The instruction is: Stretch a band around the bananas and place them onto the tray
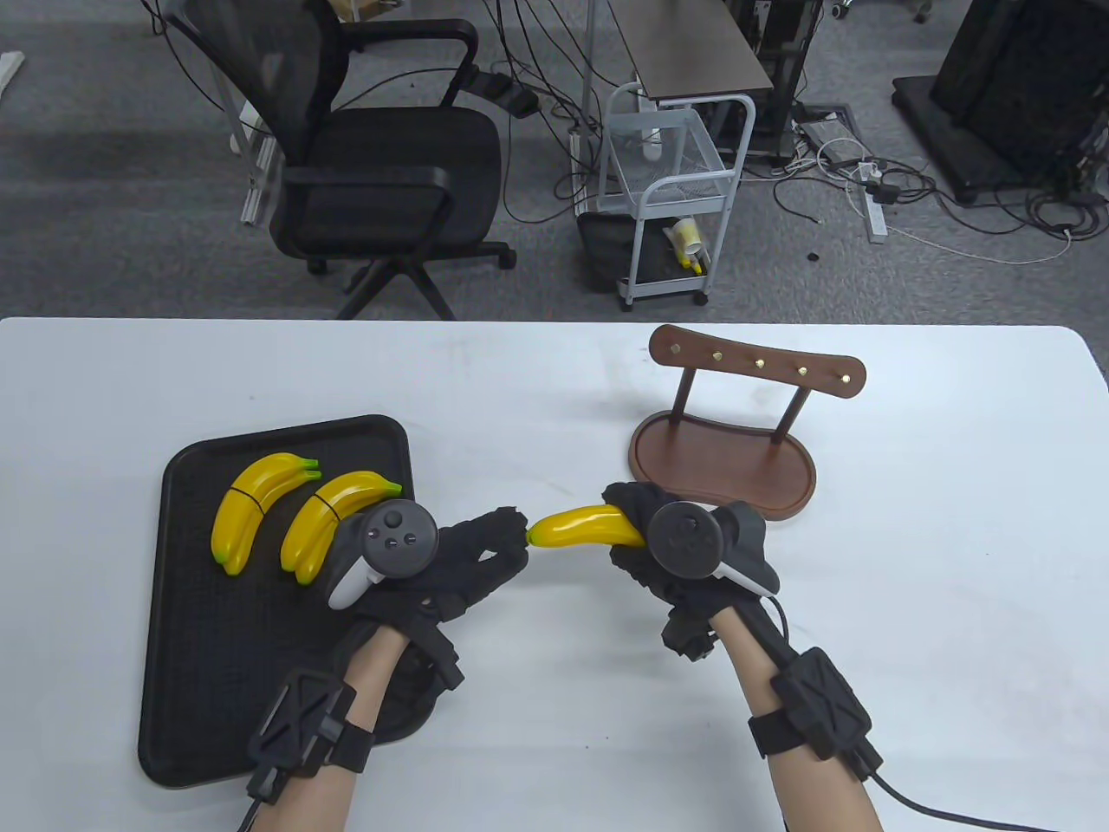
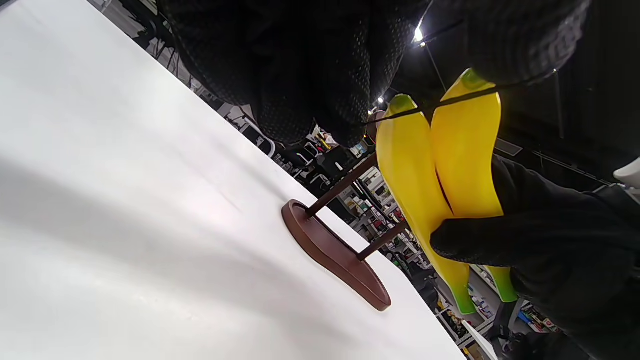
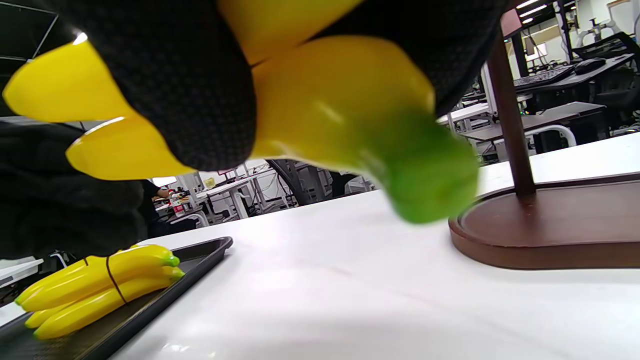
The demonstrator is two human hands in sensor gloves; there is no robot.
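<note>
Both forearms are brought in from the bottom edge of the table view and raised above the white table (image 1: 554,381), the hands meeting over its middle, between the black tray (image 1: 182,624) and the brown wooden stand (image 1: 723,459).

The right hand (image 1: 671,542) is held palm-down with its tracker on top. Its fingers are curled round the green-tipped stalk end of a pair of bananas (image 1: 579,527), which are gripped clear of the table and pointed leftward. In the right wrist view the gloved fingers (image 3: 190,95) are seen wrapped across both yellow fruits, the green stalk end (image 3: 430,185) jutting out toward the stand.

The left hand (image 1: 459,559) is turned toward the free tips of the held pair, with its fingertips at those tips. In the left wrist view a thin dark band (image 2: 450,102) is seen stretched taut across the two tips of the held pair, one side drawn out by the left fingers (image 2: 320,100), which are curled on it in a pinch.

Two more banana pairs are laid side by side on the far part of the tray: a left pair (image 1: 256,507) and a right pair (image 1: 333,520), each already ringed by a dark band. The right pair is partly covered by the left hand's tracker.
</note>
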